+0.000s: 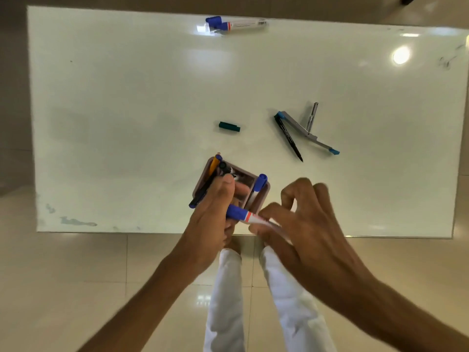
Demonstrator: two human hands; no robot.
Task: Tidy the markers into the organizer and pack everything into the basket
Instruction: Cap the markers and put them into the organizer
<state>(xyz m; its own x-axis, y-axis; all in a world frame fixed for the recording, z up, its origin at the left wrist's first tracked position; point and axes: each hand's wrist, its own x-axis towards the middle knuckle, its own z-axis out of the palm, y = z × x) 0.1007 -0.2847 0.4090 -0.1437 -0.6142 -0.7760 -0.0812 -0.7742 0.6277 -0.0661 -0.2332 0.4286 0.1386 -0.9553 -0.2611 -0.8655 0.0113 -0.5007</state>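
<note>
Blue-capped marker (245,216): light, stiff, smooth barrel; sits just at the organizer's (264,193) near edge. Right hand (299,219) pinches the white barrel; left hand (215,212) grips the organizer. Best hold mid-barrel. Beyond organizer: green cap (229,126), black pen (289,137), far marker (236,24).

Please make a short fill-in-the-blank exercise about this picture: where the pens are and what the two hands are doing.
1. The right hand pinches a white marker that has a ____ cap.
2. The left hand holds the ____, which already has pens standing in it.
3. The loose green cap lies on the white ____.
4. At the table's far edge lies another marker, also with a ____ cap.

Missing words: blue; organizer; table; blue
</note>
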